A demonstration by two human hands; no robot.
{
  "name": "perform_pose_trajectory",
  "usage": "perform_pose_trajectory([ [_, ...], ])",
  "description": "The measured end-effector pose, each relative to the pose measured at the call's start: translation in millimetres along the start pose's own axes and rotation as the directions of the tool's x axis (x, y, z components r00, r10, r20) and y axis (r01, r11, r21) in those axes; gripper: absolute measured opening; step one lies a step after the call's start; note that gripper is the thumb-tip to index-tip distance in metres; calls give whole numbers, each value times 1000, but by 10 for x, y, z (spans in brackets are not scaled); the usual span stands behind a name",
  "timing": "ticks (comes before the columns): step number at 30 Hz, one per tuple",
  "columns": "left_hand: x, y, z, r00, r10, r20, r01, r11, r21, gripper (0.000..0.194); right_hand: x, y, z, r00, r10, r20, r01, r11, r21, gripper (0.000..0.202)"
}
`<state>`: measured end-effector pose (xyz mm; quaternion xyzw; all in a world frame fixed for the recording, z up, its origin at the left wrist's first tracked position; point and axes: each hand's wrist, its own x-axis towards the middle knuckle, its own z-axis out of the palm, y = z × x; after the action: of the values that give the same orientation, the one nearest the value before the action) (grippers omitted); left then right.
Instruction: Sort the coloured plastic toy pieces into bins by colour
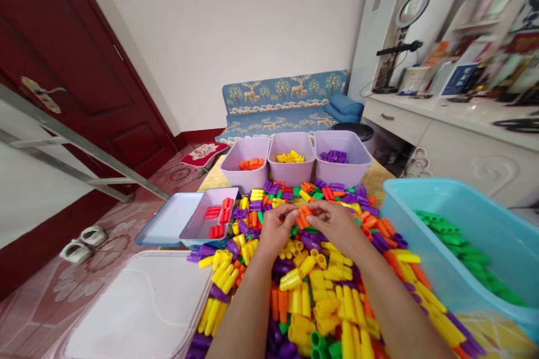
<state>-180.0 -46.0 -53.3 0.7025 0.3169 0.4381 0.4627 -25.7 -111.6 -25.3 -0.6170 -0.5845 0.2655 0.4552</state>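
Note:
Over the middle of a wide heap of coloured plastic pieces (332,275), my left hand (278,225) and my right hand (330,221) face each other. Between their fingertips is an orange piece (302,217), pinched from both sides. Yellow, purple, orange, green and red tube-like pieces lie under and around my forearms. Behind the heap stand three lilac bins: one with orange pieces (251,164), one with yellow pieces (290,157), one with purple pieces (334,157). At the left, a smaller tray (194,223) holds red pieces (217,230).
A large turquoise bin (425,188) with green pieces (471,255) stands at the right. A white lid (135,305) lies at the front left. Beyond are a blue patterned sofa (282,95), a metal ladder (84,146) and a white dresser (455,140).

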Motion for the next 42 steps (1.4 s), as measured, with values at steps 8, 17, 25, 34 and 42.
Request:
perform_pose_trajectory([
  [8, -4, -3, -4, 1000, -12, 4, 12, 1000, 29, 22, -13, 6, 4, 1000, 19, -14, -19, 1000, 6, 28],
  [17, -4, -38, -1, 1000, -13, 18, 12, 999, 38, 26, -11, 31, 5, 1000, 10, 0, -10, 1000, -11, 26],
  [25, -4, -42, 8, 1000, -7, 15, 6, 999, 50, 26, 11, 20, 24, 1000, 18, -20, -18, 1000, -10, 27],
  [34, 14, -59, -38, 990, -17, -138, 38, 988, 150, 29, -9, -18, -47, 999, 3, -53, -5, 1000, -31, 27],
  [42, 18, -123, -34, 995, -2, -101, 36, 942, 333, 19, 868, -752, 54, 974, -192, 121, 224, 895, -385, 12],
])
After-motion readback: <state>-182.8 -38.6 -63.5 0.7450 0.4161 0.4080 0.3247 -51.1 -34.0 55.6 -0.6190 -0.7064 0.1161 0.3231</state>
